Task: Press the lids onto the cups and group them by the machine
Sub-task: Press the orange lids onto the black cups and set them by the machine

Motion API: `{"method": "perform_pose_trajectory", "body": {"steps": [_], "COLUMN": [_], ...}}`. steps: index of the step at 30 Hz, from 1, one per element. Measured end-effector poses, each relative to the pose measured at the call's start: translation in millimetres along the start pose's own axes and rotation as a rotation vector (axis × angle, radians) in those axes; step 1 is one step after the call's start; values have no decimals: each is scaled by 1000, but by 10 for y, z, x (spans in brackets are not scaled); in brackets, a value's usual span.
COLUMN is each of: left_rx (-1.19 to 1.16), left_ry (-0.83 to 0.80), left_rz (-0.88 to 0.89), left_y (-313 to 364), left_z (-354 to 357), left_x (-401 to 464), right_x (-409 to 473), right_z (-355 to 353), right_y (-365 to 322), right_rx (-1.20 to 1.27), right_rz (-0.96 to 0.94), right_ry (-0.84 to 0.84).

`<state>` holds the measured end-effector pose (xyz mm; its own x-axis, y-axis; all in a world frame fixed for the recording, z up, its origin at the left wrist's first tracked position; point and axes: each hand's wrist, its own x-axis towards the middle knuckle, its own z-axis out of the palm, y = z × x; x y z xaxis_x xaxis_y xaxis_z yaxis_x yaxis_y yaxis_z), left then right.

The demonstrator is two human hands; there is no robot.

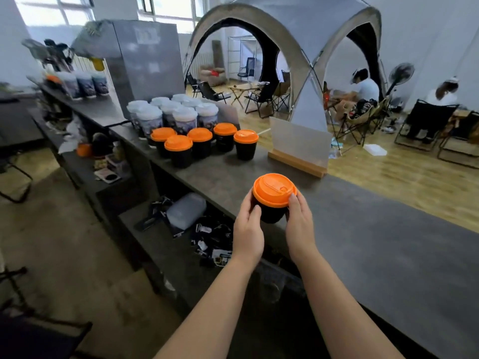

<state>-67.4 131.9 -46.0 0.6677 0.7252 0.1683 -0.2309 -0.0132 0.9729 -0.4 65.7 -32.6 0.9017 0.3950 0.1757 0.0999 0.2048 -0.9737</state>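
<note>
A black cup (269,215) with an orange lid (274,189) is held just over the grey counter's (363,229) near edge. My left hand (248,230) grips the cup's left side. My right hand (300,224) holds the right side, its thumb on the lid's rim. Farther back on the counter stand several black cups with orange lids (201,146) in a cluster. Behind them are several printed cups with white lids (176,114), next to a tall grey machine (145,63).
A frosted sign in a wooden stand (298,151) sits at the counter's far edge. A lower shelf (181,229) holds a plastic jug and packets. A tent, folding chairs and seated people fill the room beyond.
</note>
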Motion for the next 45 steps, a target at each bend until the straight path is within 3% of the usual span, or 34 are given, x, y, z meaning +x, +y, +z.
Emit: {"method": "perform_pose_trajectory", "body": {"steps": [6, 13, 28, 45], "left_rx": [-23, -42, -98, -52], "left_ry": [-84, -86, -6, -123], "left_rz": [4, -27, -106, -255], "left_y": [-13, -116, -383, -312], "left_z": [-631, -1031, -888, -1176], "left_x": [743, 1376, 2501, 2673], "right_x": [461, 931, 1889, 1902], "right_z": [809, 1334, 1566, 1742], "right_y": [168, 422, 663, 710], "right_rx": [8, -39, -25, -74], "right_rz": [33, 52, 188, 215], "right_ry": [131, 134, 34, 68]}}
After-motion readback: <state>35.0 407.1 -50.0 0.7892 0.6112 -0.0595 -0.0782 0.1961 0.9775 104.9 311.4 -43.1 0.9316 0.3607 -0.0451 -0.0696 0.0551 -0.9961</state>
